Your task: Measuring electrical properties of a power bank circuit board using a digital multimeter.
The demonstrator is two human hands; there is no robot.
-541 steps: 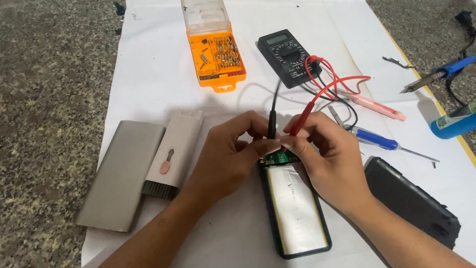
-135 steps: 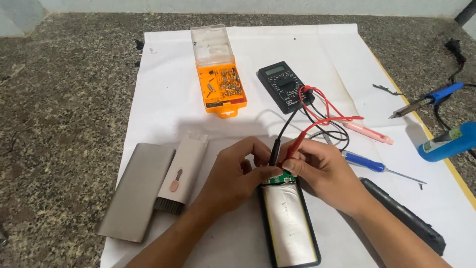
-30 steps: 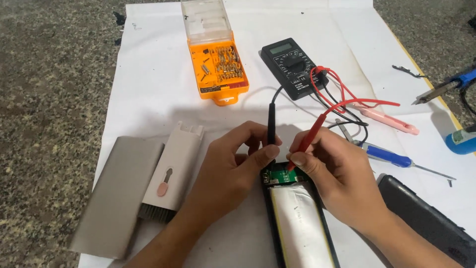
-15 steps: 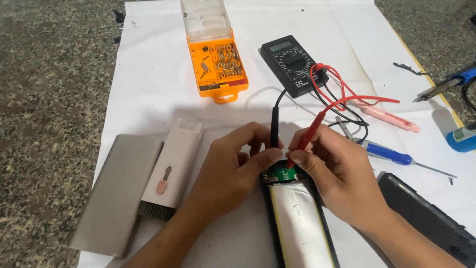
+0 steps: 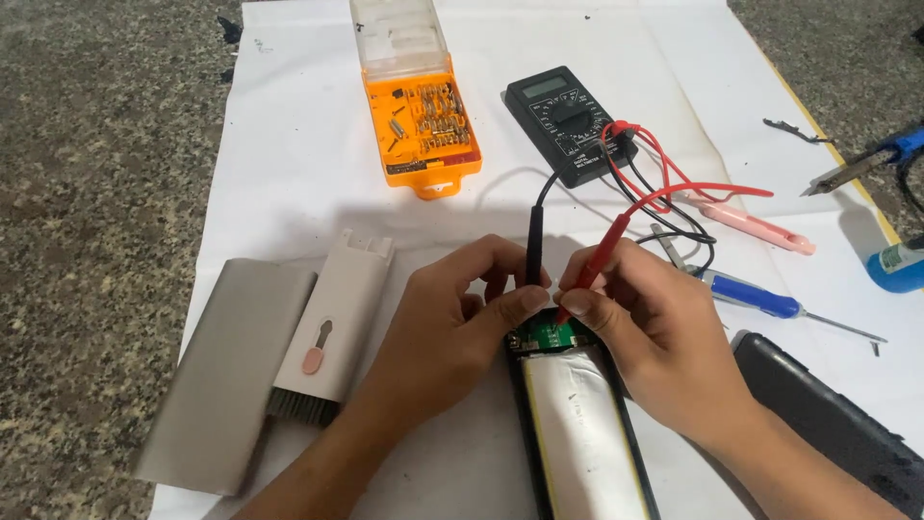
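Head view: our left hand pinches black probe, right hand pinches red probe. Since half-second ago both tips lowered onto green circuit board atop opened power bank; we judge contact made, multimeter reading possible.

Evenly and fairly brightly lit, soft daylight-like, no harsh contrast. White paper sheet close to overexposed above the orange case, detail thin there. Faint, soft-edged shadows only: a grey smudge on the paper just behind the left hand and right hand, another beside the case. Mild glare on the clear lid of the case and on the silvery battery pack. Sharp around the hands; slightly softer and grainier toward the stone floor left of the paper. Slight wide-angle stretch at the corners.
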